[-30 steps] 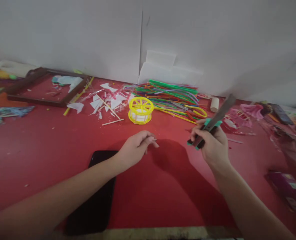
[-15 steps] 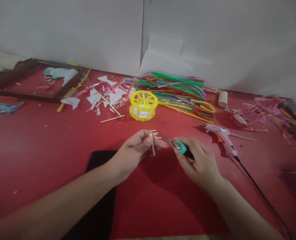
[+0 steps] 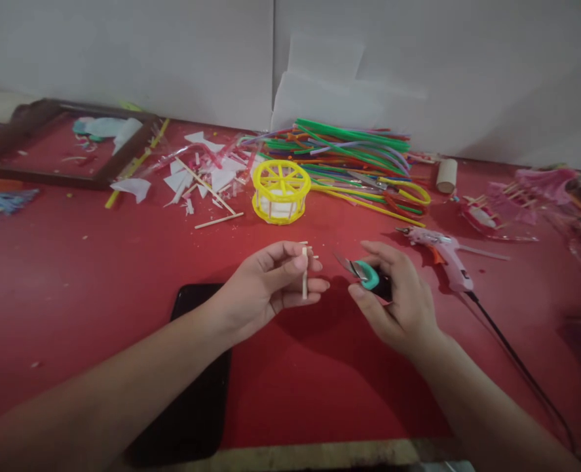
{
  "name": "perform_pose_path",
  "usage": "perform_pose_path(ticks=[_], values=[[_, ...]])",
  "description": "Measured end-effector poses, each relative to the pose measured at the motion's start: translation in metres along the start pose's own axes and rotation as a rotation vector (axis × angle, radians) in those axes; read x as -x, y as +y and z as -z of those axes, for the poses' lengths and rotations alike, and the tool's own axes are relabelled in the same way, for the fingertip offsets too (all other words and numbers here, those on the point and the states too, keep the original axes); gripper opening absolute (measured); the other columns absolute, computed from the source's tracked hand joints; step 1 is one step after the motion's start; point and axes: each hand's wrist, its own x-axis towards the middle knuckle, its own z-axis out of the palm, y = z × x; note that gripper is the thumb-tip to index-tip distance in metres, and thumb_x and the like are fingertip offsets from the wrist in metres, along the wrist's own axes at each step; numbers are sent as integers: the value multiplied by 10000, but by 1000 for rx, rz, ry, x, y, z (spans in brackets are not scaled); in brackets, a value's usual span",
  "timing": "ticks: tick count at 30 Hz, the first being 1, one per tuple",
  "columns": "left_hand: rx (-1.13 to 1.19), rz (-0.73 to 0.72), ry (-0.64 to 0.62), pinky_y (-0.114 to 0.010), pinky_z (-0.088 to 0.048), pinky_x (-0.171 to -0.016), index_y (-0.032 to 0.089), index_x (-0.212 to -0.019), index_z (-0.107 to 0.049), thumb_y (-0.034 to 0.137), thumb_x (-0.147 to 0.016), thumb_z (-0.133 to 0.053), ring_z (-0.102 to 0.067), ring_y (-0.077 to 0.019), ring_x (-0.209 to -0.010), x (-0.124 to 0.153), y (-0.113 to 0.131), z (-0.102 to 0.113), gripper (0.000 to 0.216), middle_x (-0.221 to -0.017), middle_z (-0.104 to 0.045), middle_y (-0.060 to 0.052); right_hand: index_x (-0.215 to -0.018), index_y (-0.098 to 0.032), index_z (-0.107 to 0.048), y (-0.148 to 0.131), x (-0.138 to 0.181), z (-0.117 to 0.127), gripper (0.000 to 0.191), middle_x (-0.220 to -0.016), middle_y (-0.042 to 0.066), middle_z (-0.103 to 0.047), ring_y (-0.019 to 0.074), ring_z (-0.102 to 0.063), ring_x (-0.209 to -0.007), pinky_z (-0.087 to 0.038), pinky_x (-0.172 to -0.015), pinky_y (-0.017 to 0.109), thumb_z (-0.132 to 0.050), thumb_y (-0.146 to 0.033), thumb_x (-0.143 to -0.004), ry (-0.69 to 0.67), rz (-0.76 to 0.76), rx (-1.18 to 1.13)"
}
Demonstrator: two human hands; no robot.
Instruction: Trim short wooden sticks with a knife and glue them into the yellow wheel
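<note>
My left hand (image 3: 275, 278) pinches a short pale wooden stick (image 3: 304, 274) upright between thumb and index finger, the other fingers loosely curled behind it. To its right, my right hand (image 3: 401, 295) holds a cutter (image 3: 367, 274) with a metal blade and a teal-and-black handle. Its blade points up and left toward the stick, a small gap apart. Part of the handle is hidden in my palm. Several short cut sticks (image 3: 316, 256) lie on the red table just behind my left fingertips. Beyond them stands a small round yellow frame (image 3: 281, 191) with thin stick posts and something white inside.
A pink glue gun (image 3: 442, 255) with a black cord lies right. Pipe cleaners (image 3: 339, 141) and scissors (image 3: 398, 187) are behind. White scraps (image 3: 221, 174), a brown frame (image 3: 49, 177) and a black tablet-like slab (image 3: 192, 393) lie left; a cardboard-coloured roll (image 3: 447, 176) stands right.
My hands have moved slightly apart; the cutter's blade has drawn back from my left fingers. The stick in my left hand is more upright. The view has tilted down a little.
</note>
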Motion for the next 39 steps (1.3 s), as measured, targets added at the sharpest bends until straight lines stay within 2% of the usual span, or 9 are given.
perform_pose_path(ticks=[6,10,14,18,27,30,34,36,39], values=[[24,126,15,-239,-627,-586,151,-955,-549,88,-919,-549,-750,-161,-746,3,6,-2,72,-907,-720,-41,-1266,-200,-470,-3,-2,-2,415,-922,50,-665,162,-663,-785,-557,-701,287,-570,-368,-900,17,14,20],[71,67,-58,-215,-614,-621,198,-1059,-576,110,-882,-625,-734,-132,-723,0,3,1,203,-888,-721,-6,-1258,-201,-475,-4,-2,-2,406,-927,55,-670,163,-665,-780,-554,-695,285,-577,-354,-896,19,34,31],[42,-31,-42,-134,-554,-631,160,-901,-603,123,-840,-696,-664,-54,-626,-3,-4,3,117,-823,-725,5,-1188,-220,-521,-6,-1,-1,320,-859,28,-666,148,-653,-712,-534,-640,266,-581,-282,-880,24,19,29],[-29,-88,-65,-193,-566,-786,133,-803,-568,154,-794,-758,-700,-85,-767,-2,-9,0,191,-884,-743,-26,-1037,-223,-577,-9,-1,-3,221,-740,-13,-642,116,-607,-613,-492,-572,233,-660,-266,-836,-3,117,-53],[-46,35,-135,-238,-562,-820,139,-844,-578,166,-776,-766,-718,-117,-828,2,-4,1,202,-935,-751,-47,-993,-191,-596,-10,-3,-4,126,-763,19,-664,121,-596,-650,-496,-605,250,-615,-161,-872,-4,256,-108],[-269,-37,-113,-216,-545,-743,151,-820,-568,181,-786,-753,-694,-103,-757,3,-7,2,191,-807,-718,-7,-990,-197,-598,-8,-5,-2,117,-769,26,-672,135,-593,-669,-493,-618,274,-620,-175,-877,-30,354,-83],[-769,-234,-42,-237,-510,-704,169,-820,-581,158,-812,-686,-669,-129,-747,5,-12,1,106,-784,-673,-1,-999,-185,-606,-3,-5,-2,123,-771,36,-663,146,-588,-693,-480,-635,292,-620,-176,-877,-120,434,-63],[-977,-305,-91,-259,-493,-735,184,-883,-618,127,-861,-587,-663,-150,-806,5,-14,2,68,-852,-689,-19,-1018,-194,-599,-1,-5,-3,138,-794,35,-666,149,-590,-714,-475,-649,295,-604,-167,-883,-147,443,-65],[-1215,-401,-196,-275,-451,-772,195,-925,-645,63,-886,-459,-617,-161,-837,5,-15,3,231,-887,-682,-32,-988,-205,-593,-1,-5,-2,93,-782,24,-665,146,-590,-705,-465,-648,287,-597,-214,-895,-139,398,-48]])
